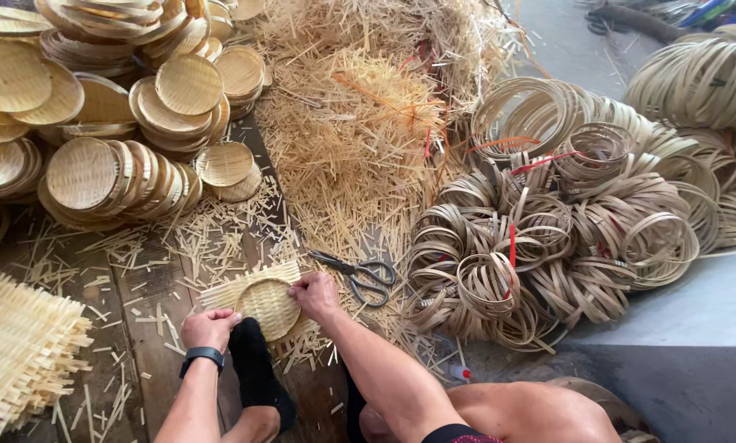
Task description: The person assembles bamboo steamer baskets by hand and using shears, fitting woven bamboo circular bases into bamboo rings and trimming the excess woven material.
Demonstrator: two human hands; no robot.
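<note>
One scissors, two hands, one wristwatch

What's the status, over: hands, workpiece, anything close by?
Left hand, right hand both pressing woven bamboo mat with round hoop. Scissors just right. Offcuts all around.

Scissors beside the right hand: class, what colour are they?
Dull grey metal scissors, handles included; seen in the head view.

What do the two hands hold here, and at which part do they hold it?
Both the left hand and the right hand press the woven bamboo mat at its opposite edges.
</note>
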